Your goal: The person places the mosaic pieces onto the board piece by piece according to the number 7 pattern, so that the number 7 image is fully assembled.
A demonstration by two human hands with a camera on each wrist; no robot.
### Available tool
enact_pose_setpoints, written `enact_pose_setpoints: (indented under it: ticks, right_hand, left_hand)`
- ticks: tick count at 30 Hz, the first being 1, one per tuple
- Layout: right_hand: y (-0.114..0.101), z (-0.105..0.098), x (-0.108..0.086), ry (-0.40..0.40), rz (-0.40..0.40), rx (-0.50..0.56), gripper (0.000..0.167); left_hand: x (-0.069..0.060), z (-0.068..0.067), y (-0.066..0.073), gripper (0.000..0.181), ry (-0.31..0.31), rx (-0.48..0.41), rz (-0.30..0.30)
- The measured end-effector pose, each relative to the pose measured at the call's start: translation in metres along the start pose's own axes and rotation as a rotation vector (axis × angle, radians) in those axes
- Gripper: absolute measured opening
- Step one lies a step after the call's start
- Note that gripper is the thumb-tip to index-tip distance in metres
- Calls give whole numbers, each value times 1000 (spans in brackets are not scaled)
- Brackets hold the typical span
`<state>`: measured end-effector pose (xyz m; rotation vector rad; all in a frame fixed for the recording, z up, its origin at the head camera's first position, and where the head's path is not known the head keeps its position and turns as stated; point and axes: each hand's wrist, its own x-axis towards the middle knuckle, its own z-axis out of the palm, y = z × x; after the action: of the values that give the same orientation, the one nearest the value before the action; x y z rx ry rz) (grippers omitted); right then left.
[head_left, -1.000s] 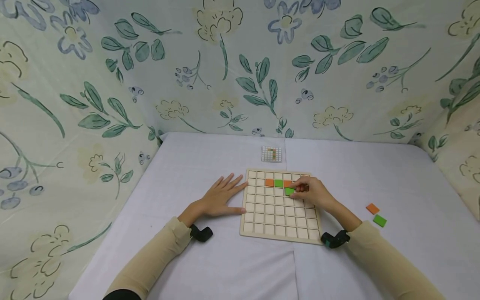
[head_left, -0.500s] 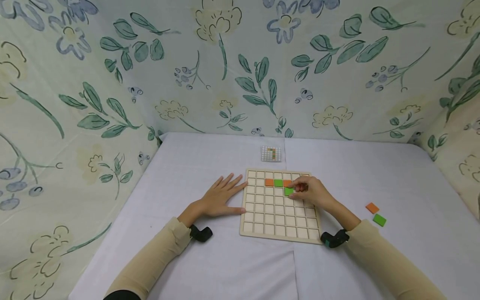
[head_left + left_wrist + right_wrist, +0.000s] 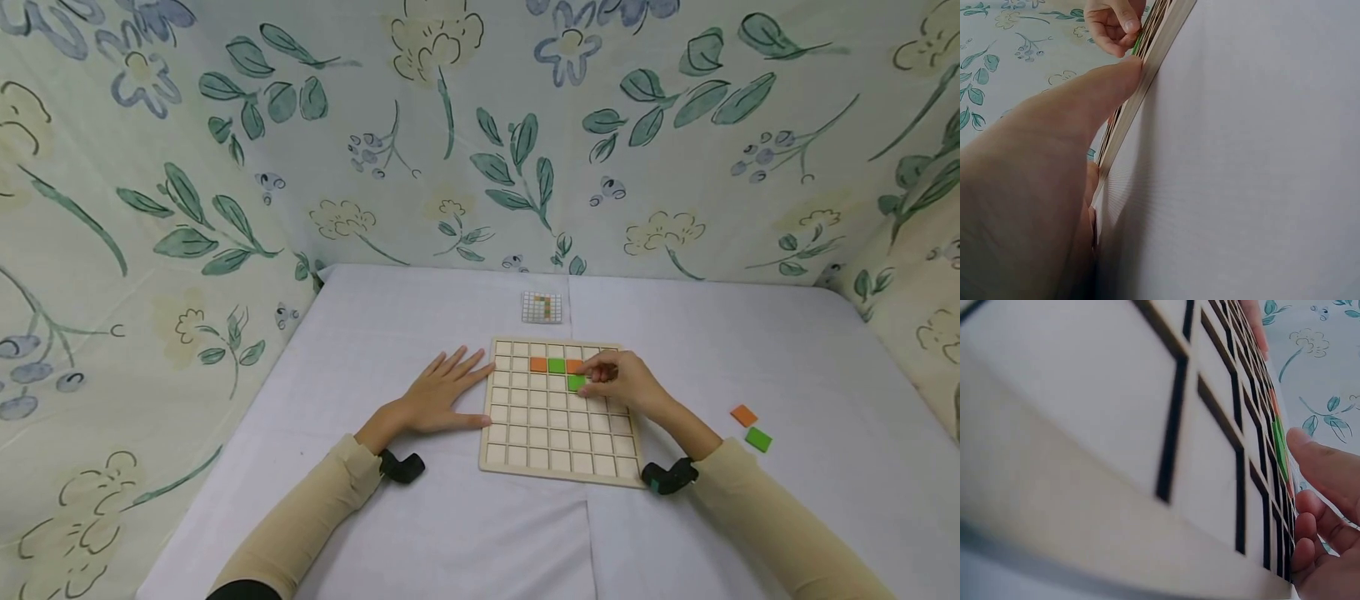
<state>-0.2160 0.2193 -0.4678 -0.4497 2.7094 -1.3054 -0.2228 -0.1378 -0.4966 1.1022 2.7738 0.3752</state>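
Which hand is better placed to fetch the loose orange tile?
Likely the right hand: the loose orange tile lies on its side of the gridded board; the left hand touches the opposite edge.

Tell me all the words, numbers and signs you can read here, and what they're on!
None can be read in any view.
Small card: a grid with coloured squares; any tiny marks are too small to read.
Board: grid lines, no writing seen.
Loose orange tile and loose green tile: plain colour.
Right black wrist device: a greenish spot, too small to make out.
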Motion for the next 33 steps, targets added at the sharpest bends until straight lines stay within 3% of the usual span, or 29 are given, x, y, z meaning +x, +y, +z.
enact_pose_setpoints:
  ticks: [5,14,24,33]
  right_hand:
    - [-3,-12,-5,18,4,33,30]
    - [1,-42,-21,111,27,0,35]
    - [8,-72,-54,202,86,-44,39]
    - [31,-91,-86,295,138,-109,45]
  left_hand:
    - [1,1,-1,95,-14,5,-7]
    - [0,0,0,94,-10,-2,-9]
    - [-1,-1,2,94,-13,-6,-18]
    - [0,0,2,95,-21,7,-25]
